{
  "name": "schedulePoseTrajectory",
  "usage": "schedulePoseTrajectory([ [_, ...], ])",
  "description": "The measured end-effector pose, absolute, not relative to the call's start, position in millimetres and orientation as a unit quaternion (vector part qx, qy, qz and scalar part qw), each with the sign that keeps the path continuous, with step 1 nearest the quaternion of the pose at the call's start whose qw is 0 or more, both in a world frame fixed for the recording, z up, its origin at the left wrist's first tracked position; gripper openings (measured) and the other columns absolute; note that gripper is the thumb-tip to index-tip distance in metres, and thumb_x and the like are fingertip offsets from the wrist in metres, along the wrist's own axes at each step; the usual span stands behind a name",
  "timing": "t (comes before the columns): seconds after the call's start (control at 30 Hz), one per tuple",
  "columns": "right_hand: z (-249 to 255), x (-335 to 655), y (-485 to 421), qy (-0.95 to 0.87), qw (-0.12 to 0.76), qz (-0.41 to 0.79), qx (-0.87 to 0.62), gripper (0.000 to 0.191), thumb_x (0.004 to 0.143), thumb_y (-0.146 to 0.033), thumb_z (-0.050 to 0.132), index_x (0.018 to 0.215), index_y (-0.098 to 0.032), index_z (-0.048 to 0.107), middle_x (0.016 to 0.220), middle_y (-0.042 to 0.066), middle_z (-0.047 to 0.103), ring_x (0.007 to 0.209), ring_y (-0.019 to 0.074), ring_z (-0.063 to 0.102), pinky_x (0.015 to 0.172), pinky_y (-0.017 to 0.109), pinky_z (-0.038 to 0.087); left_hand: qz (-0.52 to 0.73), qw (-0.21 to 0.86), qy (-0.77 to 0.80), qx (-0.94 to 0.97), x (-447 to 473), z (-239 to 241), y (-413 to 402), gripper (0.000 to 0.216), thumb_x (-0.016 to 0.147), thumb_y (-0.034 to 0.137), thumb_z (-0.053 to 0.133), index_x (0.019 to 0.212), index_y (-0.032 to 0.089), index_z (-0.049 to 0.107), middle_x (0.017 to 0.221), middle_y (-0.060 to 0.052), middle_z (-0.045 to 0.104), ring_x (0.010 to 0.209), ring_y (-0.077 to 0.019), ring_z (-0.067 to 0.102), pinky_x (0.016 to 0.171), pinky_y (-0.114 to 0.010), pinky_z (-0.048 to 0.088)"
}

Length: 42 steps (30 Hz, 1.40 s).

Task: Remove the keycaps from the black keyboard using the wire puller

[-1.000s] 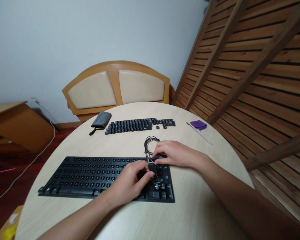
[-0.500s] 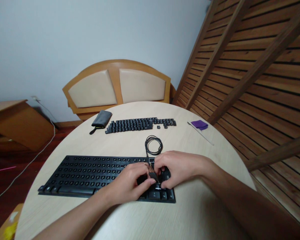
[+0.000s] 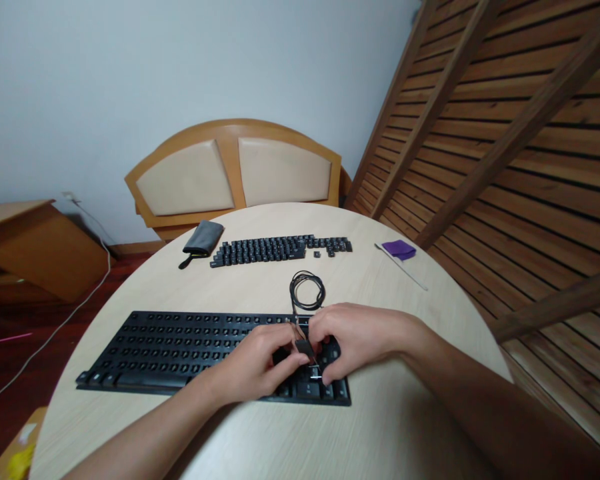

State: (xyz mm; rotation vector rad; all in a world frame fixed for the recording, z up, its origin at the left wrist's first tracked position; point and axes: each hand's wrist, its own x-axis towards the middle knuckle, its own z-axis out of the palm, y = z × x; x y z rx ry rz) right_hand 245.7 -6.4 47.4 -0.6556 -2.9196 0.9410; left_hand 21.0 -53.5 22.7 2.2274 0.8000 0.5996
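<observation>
A black keyboard (image 3: 150,347) lies on the round table, its main section stripped of most caps. Over its right end, my left hand (image 3: 260,360) pinches a small dark keycap puller (image 3: 305,348) between thumb and fingers. The puller's thin wire end reaches down to the keys near the number pad. My right hand (image 3: 345,340) is curled over the number pad from the other side, its fingertips at the puller and its wires. Exactly what the right fingertips grip is partly hidden. Behind the keyboard, removed keycaps (image 3: 260,250) stand in keyboard-like rows.
A coiled black cable (image 3: 307,291) lies behind the keyboard. At the back left is a grey pouch (image 3: 203,238). A purple cloth (image 3: 399,249) and a thin rod (image 3: 403,268) lie at the right. A wooden chair back or headboard (image 3: 237,167) stands beyond the table (image 3: 380,427).
The keycap puller has tilted slightly, and the left thumb has shifted a little up and left. The right hand has barely moved.
</observation>
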Motion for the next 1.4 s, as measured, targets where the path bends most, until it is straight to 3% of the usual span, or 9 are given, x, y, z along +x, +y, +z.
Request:
schedulePoseTrajectory([
  [1.0,44.8,245.0,-3.9,-0.919,0.017,0.340,-0.197,0.019,0.077,-0.037,0.077,0.087,-0.021,0.078,0.086,0.001,0.074,0.078,0.0147,0.064,0.074,0.024,0.043,0.268,0.359,0.316,0.836,20.6,14.0,-50.2,0.017,0.096,0.023,0.053,0.092,0.016,0.067,0.086,-0.004,0.070,0.078,-0.0164,0.062,0.074,-0.027,0.047],
  [1.4,46.0,245.3,-3.7,-0.928,0.007,0.321,-0.192,0.016,0.079,-0.034,0.076,0.090,-0.022,0.079,0.090,0.001,0.074,0.079,0.0143,0.064,0.074,0.023,0.043,0.252,0.311,0.299,0.866,21.1,13.1,-51.6,0.015,0.093,0.023,0.055,0.084,0.015,0.064,0.076,-0.004,0.067,0.068,-0.0153,0.060,0.066,-0.026,0.046],
])
